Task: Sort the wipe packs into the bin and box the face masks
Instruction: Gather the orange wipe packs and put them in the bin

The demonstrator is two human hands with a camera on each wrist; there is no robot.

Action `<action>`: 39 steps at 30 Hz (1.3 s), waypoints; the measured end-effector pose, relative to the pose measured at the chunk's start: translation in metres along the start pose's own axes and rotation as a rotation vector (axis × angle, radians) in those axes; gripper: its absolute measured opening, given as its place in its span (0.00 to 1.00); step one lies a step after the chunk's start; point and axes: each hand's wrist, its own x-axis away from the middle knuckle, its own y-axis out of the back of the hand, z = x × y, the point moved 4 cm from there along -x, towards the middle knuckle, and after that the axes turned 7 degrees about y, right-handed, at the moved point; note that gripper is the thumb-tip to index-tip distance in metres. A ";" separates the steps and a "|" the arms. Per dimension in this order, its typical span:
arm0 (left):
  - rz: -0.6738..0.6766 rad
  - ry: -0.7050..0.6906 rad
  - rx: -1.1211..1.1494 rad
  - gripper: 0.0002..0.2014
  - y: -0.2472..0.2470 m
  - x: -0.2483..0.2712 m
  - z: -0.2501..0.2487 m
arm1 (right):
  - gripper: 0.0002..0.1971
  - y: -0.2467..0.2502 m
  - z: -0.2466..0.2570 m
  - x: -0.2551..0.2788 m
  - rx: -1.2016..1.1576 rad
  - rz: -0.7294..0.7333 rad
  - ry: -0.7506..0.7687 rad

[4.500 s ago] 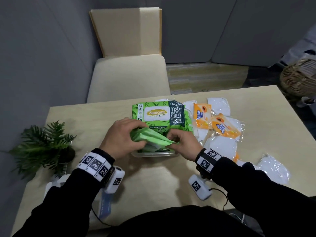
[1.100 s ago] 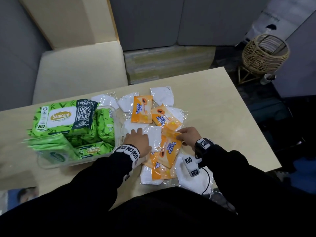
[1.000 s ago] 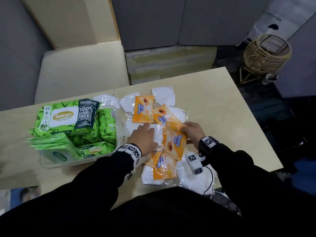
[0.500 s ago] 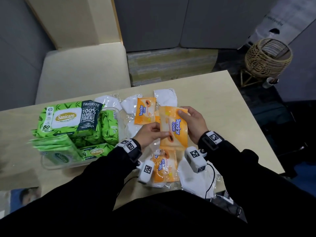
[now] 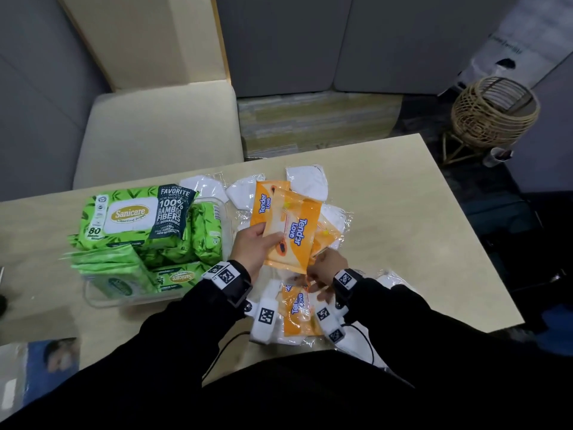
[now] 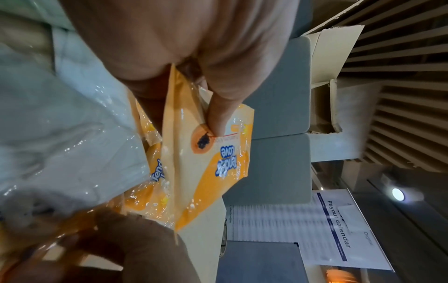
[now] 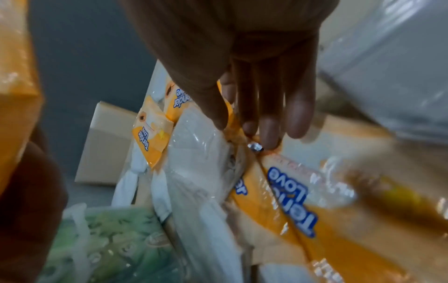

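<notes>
Wipe packs (image 5: 290,232) in orange sat pinched in my left hand (image 5: 252,248) above the tabletop (image 5: 403,218), while my right hand (image 5: 325,268) pinched another orange pack (image 7: 278,183) among bagged face masks (image 5: 310,181), beside the clear bin (image 5: 130,294) of green packs (image 5: 136,217).

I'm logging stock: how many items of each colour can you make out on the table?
orange wipe packs: 4 visible
green wipe packs: at least 5, piled in the bin
white face masks: at least 6, some partly covered
Total: at least 15
</notes>
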 end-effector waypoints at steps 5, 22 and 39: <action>0.012 0.020 0.025 0.07 -0.001 0.004 0.004 | 0.02 -0.006 -0.004 -0.009 -0.138 -0.078 0.013; 0.102 0.096 0.166 0.14 -0.015 0.011 0.004 | 0.10 0.096 0.028 0.028 -0.527 -0.213 0.315; 0.093 0.124 0.117 0.13 -0.023 0.022 0.019 | 0.14 0.023 0.034 0.021 -0.500 0.139 0.402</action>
